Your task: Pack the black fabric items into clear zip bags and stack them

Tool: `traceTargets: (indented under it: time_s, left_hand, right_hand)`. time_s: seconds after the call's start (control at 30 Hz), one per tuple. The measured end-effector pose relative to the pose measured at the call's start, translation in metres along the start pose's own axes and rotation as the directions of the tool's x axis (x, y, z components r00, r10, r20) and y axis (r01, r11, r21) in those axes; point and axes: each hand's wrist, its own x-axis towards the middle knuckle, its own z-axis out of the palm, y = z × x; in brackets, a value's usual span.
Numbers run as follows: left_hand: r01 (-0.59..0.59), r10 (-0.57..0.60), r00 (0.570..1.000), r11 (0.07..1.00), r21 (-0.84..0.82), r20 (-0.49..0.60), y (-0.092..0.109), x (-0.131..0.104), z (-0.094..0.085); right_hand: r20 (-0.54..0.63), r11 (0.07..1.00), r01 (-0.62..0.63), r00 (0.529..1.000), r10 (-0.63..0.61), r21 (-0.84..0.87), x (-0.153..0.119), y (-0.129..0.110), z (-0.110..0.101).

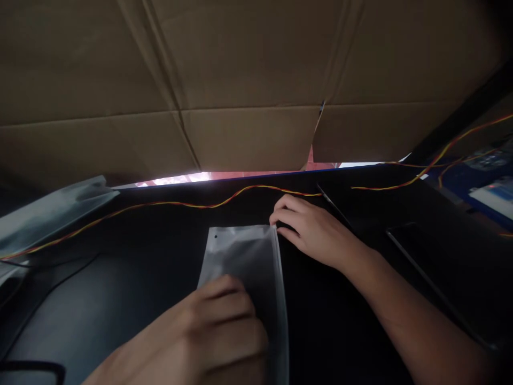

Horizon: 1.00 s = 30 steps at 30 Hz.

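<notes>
A clear plastic bag (pixel 236 250) with a small dark hole near its top left corner lies flat on the black table (pixel 132 299). At the bag's top right corner, my right hand (pixel 306 227) pinches the edge between its fingertips. My left hand (pixel 216 334) is over the lower part of the bag, its fingers curled in and slightly blurred; whatever is under the fingers is hidden.
Cardboard (pixel 248 64) stands behind the table. A red and yellow twisted wire (pixel 176 203) runs along the back. More plastic wrap (pixel 56 208) lies at the left, near black cables. Flat dark panels (pixel 441 289) lie at the right.
</notes>
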Motion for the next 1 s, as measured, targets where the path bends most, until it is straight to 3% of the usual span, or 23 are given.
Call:
traceTargets:
  time_s: [0.07,0.13,0.2,0.27,0.47,0.6,0.73,0.83,0.9,0.93,1.0]
  left_hand:
    - [0.041,-0.039,0.998,0.998,-0.042,0.057,-0.005,0.016,-0.008]
    - [0.156,-0.158,0.987,0.987,0.048,0.040,-0.015,0.024,-0.011]
    - [0.303,-0.304,0.953,0.939,0.164,-0.018,-0.026,0.022,-0.007]
    - [0.378,-0.380,0.924,0.899,0.222,-0.036,-0.034,0.016,0.000]
    - [0.405,-0.419,0.908,0.880,0.249,0.006,-0.033,0.009,0.015]
    - [0.403,-0.424,0.906,0.875,0.270,0.020,-0.023,0.013,0.015]
    - [0.433,-0.462,0.887,0.847,0.307,0.024,-0.021,0.000,0.016]
    - [0.478,-0.507,0.861,0.792,0.379,-0.025,-0.029,-0.026,0.015]
    - [0.517,-0.547,0.835,0.742,0.426,-0.060,-0.036,-0.052,0.009]
    - [0.549,-0.584,0.809,0.712,0.438,-0.065,-0.039,-0.067,0.005]
    - [0.619,-0.661,0.747,0.651,0.440,-0.073,-0.043,-0.100,-0.009]
  right_hand:
    - [0.079,0.990,-0.136,0.988,0.132,0.045,-0.003,-0.003,-0.005]
    - [0.204,0.961,-0.258,0.951,0.234,0.101,-0.006,-0.007,-0.012]
    - [0.349,0.928,-0.333,0.900,0.260,0.168,-0.007,-0.013,-0.017]
    - [0.421,0.892,-0.378,0.871,0.251,0.250,-0.006,-0.020,-0.017]
    - [0.249,0.791,-0.503,0.863,0.440,0.347,-0.003,-0.046,0.008]
    - [0.285,0.734,-0.454,0.890,0.355,0.504,-0.007,-0.052,0.021]
    - [0.400,0.473,-0.464,0.886,0.236,0.749,-0.005,-0.047,0.018]
    - [0.443,0.359,-0.493,0.870,0.218,0.792,0.000,-0.040,0.000]
    - [0.432,0.380,-0.490,0.871,0.233,0.784,0.000,-0.033,-0.014]
    - [0.405,0.444,-0.479,0.878,0.255,0.758,-0.002,-0.029,-0.019]
    - [0.323,0.675,-0.466,0.885,0.336,0.572,-0.008,-0.019,-0.025]
